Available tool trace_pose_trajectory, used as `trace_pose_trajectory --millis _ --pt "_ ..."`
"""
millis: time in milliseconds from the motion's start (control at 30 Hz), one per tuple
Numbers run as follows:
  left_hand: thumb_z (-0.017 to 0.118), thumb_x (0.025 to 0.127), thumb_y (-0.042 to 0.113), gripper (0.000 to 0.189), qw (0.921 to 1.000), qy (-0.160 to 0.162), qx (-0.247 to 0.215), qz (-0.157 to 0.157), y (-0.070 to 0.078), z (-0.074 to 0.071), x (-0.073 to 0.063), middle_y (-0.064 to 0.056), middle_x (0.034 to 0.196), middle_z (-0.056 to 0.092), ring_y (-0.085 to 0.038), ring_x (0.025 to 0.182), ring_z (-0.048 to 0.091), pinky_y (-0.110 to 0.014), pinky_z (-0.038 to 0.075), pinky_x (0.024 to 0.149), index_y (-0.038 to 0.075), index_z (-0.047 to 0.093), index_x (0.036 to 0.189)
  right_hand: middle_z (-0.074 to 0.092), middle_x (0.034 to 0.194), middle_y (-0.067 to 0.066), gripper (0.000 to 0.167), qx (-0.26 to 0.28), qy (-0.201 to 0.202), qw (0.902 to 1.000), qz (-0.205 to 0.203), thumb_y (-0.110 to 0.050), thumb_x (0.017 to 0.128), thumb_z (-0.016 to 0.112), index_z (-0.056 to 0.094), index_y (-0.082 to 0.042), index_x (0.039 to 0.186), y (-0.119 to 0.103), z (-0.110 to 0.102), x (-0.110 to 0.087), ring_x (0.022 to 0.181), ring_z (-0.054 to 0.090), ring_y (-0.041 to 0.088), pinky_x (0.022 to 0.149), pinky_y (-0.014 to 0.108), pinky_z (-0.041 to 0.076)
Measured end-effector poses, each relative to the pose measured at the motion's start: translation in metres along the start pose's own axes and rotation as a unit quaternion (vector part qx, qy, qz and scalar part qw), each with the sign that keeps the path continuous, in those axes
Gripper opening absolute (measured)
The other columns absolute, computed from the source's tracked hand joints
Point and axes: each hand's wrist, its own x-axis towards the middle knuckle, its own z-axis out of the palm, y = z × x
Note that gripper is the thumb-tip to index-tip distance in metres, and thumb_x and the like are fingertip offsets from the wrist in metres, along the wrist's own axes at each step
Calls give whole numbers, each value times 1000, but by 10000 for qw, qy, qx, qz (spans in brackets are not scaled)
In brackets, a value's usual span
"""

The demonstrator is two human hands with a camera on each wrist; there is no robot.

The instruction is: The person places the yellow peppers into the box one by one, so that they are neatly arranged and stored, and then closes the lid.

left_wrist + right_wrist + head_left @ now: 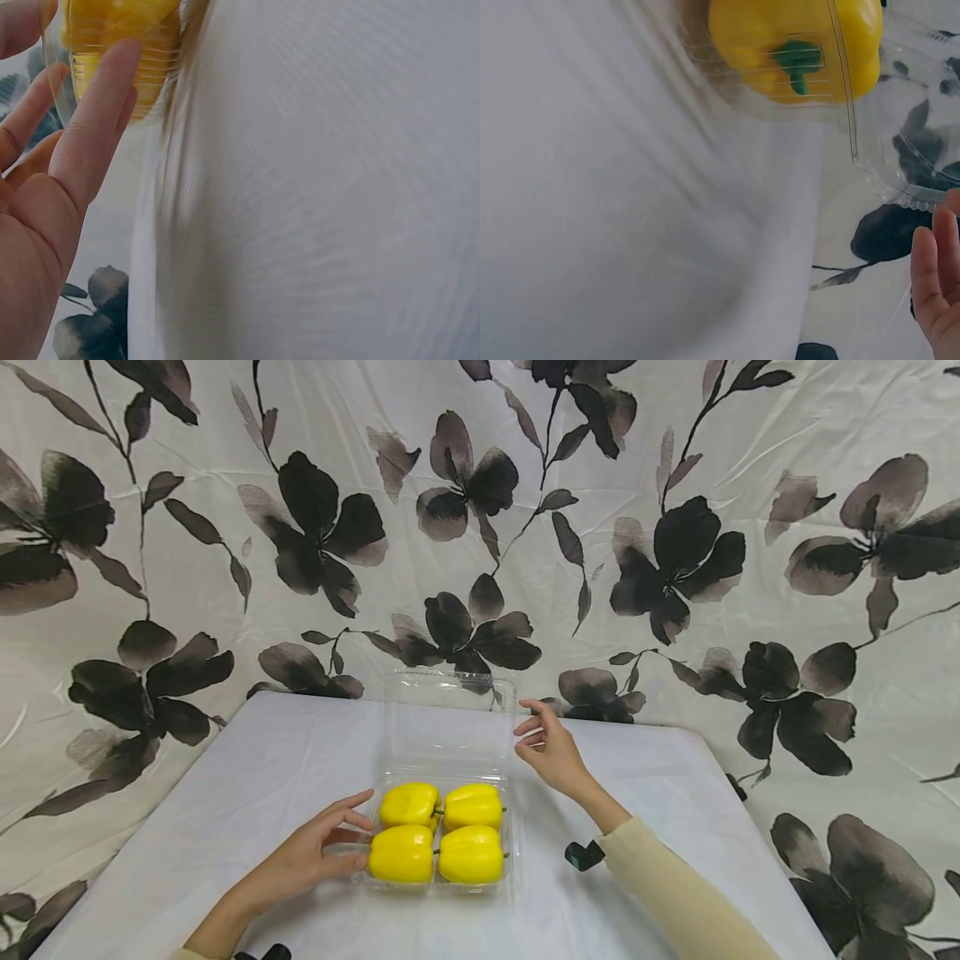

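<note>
A clear plastic clamshell box [513, 878] lies with its lid [450, 727] raised at the back, in the head view. Several yellow bell peppers [471, 855] sit in its base in two rows. My left hand [311, 852] is at the base's left side, fingers extended along the wall; in the left wrist view a fingertip overlaps the ribbed wall [154, 71]. Beside the lid's right edge is my right hand [555, 752], fingers loosely bent. The right wrist view has its fingertips [924, 244] by the lid's corner; whether they touch is unclear. One pepper [795, 52] shows a green stem there.
The box stands on a table with a white cloth [600, 893]. Behind hangs a pale curtain [562, 585] with dark flowers. A small black device [583, 856] is by the right wrist, another dark one [276, 952] by the left.
</note>
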Motion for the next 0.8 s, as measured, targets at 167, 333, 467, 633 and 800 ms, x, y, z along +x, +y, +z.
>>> trace_pose_trajectory --millis 167,333,467,633,800 --pt "83 95 31 37 10000 0 -18 -60 1 1 0 -10 175 25 -36 130 62 -45 55 107 20 66 126 66 124 17 81 353 -460 9983 8 1 95 76 34 -20 161 -5 -8 -9 106 73 31 95 43 63" --pt "83 94 30 37 9999 16 -54 -112 1 2 0 -10 175 25 -36 131 61 -55 53 109 19 66 126 61 132 23 87 618 -973 9933 19 -3 97 75 25 -23 164 -8 -15 -18 117 69 37 102 46 60" --pt "82 95 30 37 10000 -11 -49 -64 0 1 1 -11 175 24 -37 131 60 -53 54 109 19 66 126 59 135 21 87 670 -1271 9896 -73 -5 98 75 23 -25 164 -8 -20 -25 123 66 39 104 43 59" --pt "82 95 29 36 9999 21 -80 -110 0 2 0 -10 175 25 -36 131 60 -53 54 108 19 65 125 55 141 22 82 845 -1579 9835 -248 -6 99 75 25 -21 162 -10 -25 -34 130 60 46 108 51 55" --pt "82 95 29 36 9999 21 -97 -127 0 2 0 -10 175 25 -36 131 60 -53 54 109 19 65 125 52 145 26 78 943 -1796 9783 -427 -6 98 76 27 -16 158 -12 -29 -42 135 57 48 110 56 53"
